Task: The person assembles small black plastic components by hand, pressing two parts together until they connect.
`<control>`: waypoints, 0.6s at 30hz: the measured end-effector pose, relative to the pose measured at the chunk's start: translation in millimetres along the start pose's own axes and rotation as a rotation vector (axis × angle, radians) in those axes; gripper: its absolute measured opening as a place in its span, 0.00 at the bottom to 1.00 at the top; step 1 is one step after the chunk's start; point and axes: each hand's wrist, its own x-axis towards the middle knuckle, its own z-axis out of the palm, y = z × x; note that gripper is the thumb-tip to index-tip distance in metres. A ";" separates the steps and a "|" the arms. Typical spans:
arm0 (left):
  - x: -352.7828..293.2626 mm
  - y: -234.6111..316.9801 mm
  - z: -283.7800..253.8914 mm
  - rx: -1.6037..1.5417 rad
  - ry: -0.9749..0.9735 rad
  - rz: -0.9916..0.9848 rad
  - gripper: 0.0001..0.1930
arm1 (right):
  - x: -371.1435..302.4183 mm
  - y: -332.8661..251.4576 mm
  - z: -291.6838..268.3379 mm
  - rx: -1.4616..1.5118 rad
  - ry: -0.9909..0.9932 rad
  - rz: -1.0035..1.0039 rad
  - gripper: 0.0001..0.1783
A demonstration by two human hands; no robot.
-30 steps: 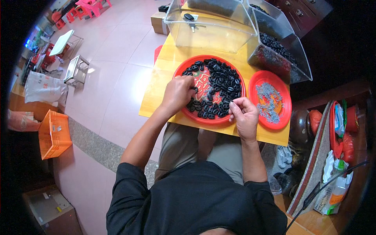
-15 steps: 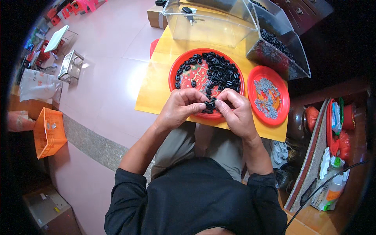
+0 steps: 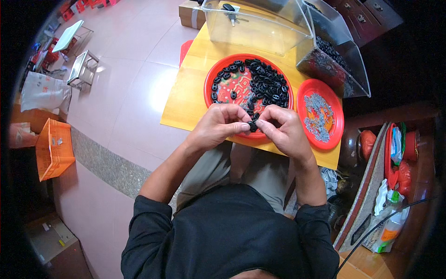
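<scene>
Over the near rim of a round red tray [image 3: 208, 76], my left hand [image 3: 220, 122] pinches a small black oval plastic piece [image 3: 252, 126] between thumb and fingers. From the other side, my right hand [image 3: 284, 129] is closed in a pinch at the same piece, thumb and fingertips against it. Whether a smaller part sits between the right fingertips cannot be made out. Many similar black oval pieces [image 3: 267, 83] with holes lie in the tray, heaped toward its right side. A smaller red plate [image 3: 340, 118] to the right holds many tiny grey metal-looking parts [image 3: 318, 111].
A yellow board [image 3: 179, 104] bears both. Behind stand a clear plastic bin [image 3: 260, 35] and another clear bin [image 3: 353, 69] with black pieces. A key [image 3: 232, 17] shows by the first bin. Left on the floor are an orange basket [image 3: 55, 149] and a metal stool [image 3: 83, 69].
The whole view has shifted slightly. Both hands stay together over the near rim, and the black piece between the fingertips has turned a little.
</scene>
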 end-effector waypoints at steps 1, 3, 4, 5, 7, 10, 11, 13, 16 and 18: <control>0.0 0.1 0.2 -0.002 0.000 -0.001 0.06 | 1.0 0.3 -0.6 0.009 -0.017 0.016 0.06; -0.1 -0.3 0.7 -0.007 -0.004 -0.010 0.05 | 2.1 -1.1 -1.6 0.018 -0.035 0.033 0.07; 0.1 -1.5 1.3 -0.008 -0.003 -0.011 0.05 | 2.6 -3.1 -2.3 0.008 -0.046 0.047 0.07; 0.7 -3.6 2.2 -0.035 0.006 -0.008 0.05 | 3.0 -4.0 -2.7 -0.001 -0.058 0.061 0.07; 1.1 -9.5 4.3 -0.064 0.017 -0.006 0.04 | 3.7 -1.4 -1.1 0.007 -0.066 0.082 0.07; 1.5 -17.4 6.4 -0.125 0.053 -0.032 0.04 | 2.6 3.1 1.1 0.033 -0.070 0.117 0.08; 1.4 -18.4 6.9 -0.167 0.055 -0.045 0.04 | 2.1 4.5 1.5 0.053 -0.066 0.132 0.09; 1.4 -19.7 6.5 -0.210 0.059 -0.056 0.03 | 0.7 7.0 1.6 0.063 -0.057 0.154 0.08; 4.0 -18.6 5.8 -0.242 0.056 -0.051 0.03 | -1.2 11.5 7.1 -0.012 0.033 -0.003 0.10; 4.0 -16.7 7.8 -0.335 0.076 -0.033 0.03 | -8.5 2.2 6.5 -0.114 0.011 -0.085 0.24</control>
